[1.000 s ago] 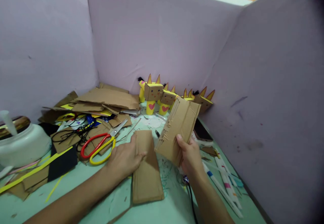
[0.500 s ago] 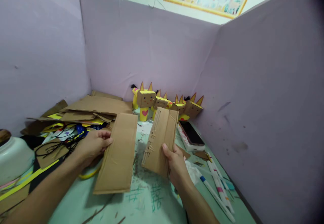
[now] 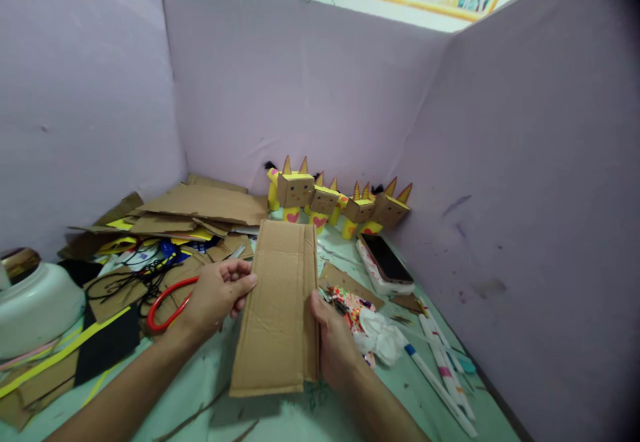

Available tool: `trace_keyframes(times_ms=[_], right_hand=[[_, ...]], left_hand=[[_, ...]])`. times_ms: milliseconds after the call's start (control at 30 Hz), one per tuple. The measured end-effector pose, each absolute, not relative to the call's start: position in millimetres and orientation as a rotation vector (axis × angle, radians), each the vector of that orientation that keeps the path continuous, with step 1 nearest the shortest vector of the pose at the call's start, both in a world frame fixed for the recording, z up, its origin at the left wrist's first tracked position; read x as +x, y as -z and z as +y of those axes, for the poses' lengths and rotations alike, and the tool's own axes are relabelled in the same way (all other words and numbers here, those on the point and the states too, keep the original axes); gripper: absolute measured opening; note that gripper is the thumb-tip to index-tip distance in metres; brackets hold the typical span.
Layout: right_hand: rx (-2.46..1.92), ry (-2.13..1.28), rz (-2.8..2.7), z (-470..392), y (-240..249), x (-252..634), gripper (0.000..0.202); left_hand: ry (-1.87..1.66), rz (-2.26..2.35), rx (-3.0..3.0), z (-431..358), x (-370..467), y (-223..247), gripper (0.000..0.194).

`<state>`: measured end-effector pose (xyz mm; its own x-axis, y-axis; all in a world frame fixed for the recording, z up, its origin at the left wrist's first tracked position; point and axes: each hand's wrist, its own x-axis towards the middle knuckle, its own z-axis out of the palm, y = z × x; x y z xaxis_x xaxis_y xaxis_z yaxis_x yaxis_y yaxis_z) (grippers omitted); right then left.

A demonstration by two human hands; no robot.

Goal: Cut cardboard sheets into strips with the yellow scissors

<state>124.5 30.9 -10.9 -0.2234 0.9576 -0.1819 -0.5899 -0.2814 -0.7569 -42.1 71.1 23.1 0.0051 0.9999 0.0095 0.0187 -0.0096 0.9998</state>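
Observation:
In front of me a long rectangular cardboard piece [image 3: 273, 309] is held up at a tilt. My left hand [image 3: 217, 295] pinches its left edge between thumb and fingers. Along the right side, my right hand [image 3: 340, 345] grips a second cardboard piece [image 3: 311, 335], which lies mostly hidden behind the first one. The two pieces overlap, with their long edges roughly parallel. Beside my left wrist are red-handled scissors [image 3: 159, 314], partly covered by the hand.
Cardboard sheets [image 3: 200, 202] are piled at the back left, near black cord [image 3: 120, 285] and a white pot [image 3: 40, 309]. Several yellow horned cardboard figures [image 3: 295, 192] stand at the back. A phone [image 3: 385, 259], crumpled tissue [image 3: 383, 339] and markers [image 3: 440, 385] lie at right.
The two cardboard pieces, held apart before, now overlap. The right hand's piece has moved left and turned behind the other. The red scissors handle has come into view.

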Motion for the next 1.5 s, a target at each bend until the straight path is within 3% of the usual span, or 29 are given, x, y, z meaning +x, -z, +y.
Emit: trace_keyframes(times_ms=[567,733,867,1133,1500], right_hand=[[-0.782,-1.641,-1.022,27,23,128,0.047],[-0.85,-1.577,-0.896,29,22,131,0.048],[-0.86,-1.574,-0.766,30,15,134,0.042],[-0.944,-1.527,-0.626,35,14,136,0.035],[-1.024,-1.48,-0.598,32,18,127,0.049]], left_hand=[[-1.269,1.316,1.242,66,-26,-12,0.027],[-1.286,1.224,1.286,62,-23,-4,0.033],[-1.073,1.07,1.318,58,-19,-1,0.039],[-0.955,0.939,1.321,50,-15,6,0.038],[-0.921,1.04,1.486,49,-7,20,0.042]])
